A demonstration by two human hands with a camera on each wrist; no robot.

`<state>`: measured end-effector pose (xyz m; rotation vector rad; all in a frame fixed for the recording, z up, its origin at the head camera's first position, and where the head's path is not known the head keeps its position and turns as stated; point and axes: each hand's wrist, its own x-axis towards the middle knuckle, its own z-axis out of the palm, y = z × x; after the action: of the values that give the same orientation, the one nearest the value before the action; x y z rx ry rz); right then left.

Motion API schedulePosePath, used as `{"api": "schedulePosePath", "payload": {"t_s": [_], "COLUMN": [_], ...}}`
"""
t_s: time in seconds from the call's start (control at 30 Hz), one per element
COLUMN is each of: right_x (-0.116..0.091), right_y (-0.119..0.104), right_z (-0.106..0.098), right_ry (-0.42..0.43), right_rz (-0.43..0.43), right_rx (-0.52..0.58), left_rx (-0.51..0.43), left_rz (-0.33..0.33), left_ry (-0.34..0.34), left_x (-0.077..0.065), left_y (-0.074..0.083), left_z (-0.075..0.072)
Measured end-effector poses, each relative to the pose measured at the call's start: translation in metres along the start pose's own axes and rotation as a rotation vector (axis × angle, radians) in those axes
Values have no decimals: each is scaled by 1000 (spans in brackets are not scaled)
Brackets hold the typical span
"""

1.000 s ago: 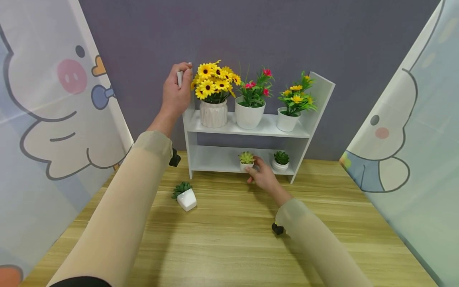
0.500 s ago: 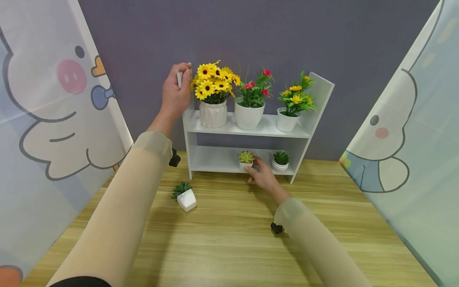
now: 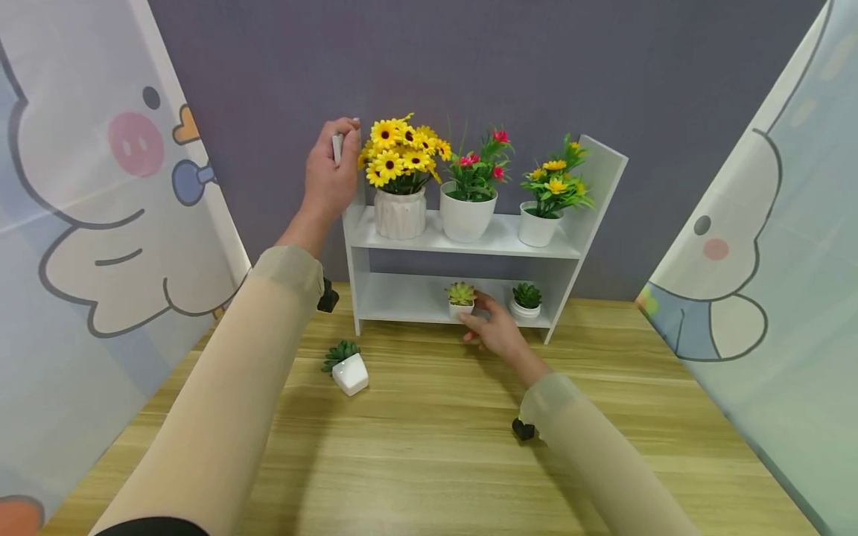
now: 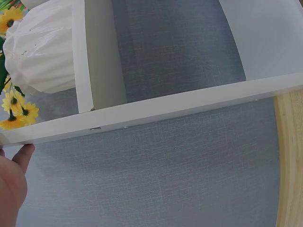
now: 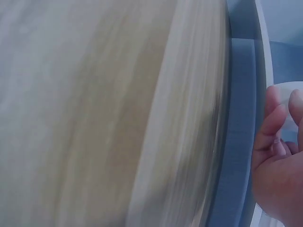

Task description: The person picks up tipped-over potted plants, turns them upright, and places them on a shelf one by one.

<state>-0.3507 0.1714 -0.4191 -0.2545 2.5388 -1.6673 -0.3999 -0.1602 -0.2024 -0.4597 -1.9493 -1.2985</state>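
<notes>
A white two-tier shelf (image 3: 395, 296) stands at the back of the table. My left hand (image 3: 330, 170) grips the top of its left side panel, fingers over the edge and thumb on the inner side; in the left wrist view part of that hand (image 4: 10, 182) shows at the panel (image 4: 156, 111). On the lower board, left of a dark green succulent in a round white pot (image 3: 526, 300), sits a light green succulent in a small white pot (image 3: 461, 299). My right hand (image 3: 497, 327) pinches that small pot between thumb and fingers from the right.
Along the upper board stand pots of yellow daisies (image 3: 400, 212), red flowers (image 3: 468, 212) and yellow-orange flowers (image 3: 538, 223). A dark green succulent in a white square pot (image 3: 350, 374) lies tipped over on the wooden table (image 3: 415, 447). A grey wall (image 3: 482, 59) rises behind.
</notes>
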Motion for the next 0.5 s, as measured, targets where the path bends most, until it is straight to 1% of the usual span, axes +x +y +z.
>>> {"api": "schedulePosePath", "payload": {"t_s": [0.13, 0.27, 0.37, 0.5], "right_x": [-8, -19, -27, -40], "right_y": [-2, -3, -1, 2], "right_z": [-5, -10, -15, -23], "right_ry": [2, -26, -46, -44], "right_rz": [-9, -35, -44, -46], "right_rx": [-3, -5, 5, 13], "left_rx": [7, 8, 13, 19], "left_rz": [0, -4, -7, -10], "left_ry": [1, 1, -1, -5], "left_x": [-1, -1, -1, -1], "left_y": [1, 1, 1, 1], "left_z": [0, 0, 0, 0]}}
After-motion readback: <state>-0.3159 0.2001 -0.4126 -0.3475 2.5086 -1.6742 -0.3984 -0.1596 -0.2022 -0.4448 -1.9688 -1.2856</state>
